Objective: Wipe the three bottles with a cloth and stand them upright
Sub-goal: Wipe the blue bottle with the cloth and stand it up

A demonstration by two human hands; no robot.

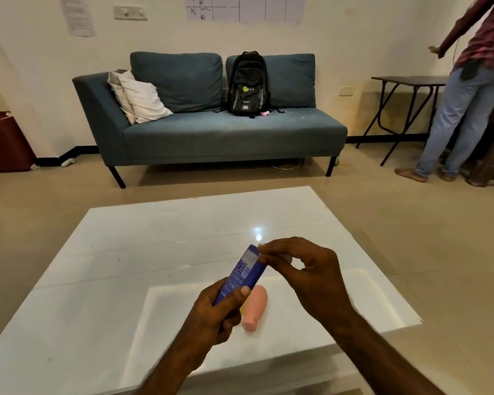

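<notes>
Your left hand (220,312) is wrapped shut around the lower half of the blue bottle (241,273), which tilts up and away above the white table (126,252), while your right hand (303,269) pinches something small and pale at its upper end; whether that is cloth, I cannot tell. Just below your grip the pink bottle (255,307) lies on its side; no third bottle shows. Keep the lower grip firm, turn the bottle as you wipe along it, then stand it well clear of the pink one.
</notes>
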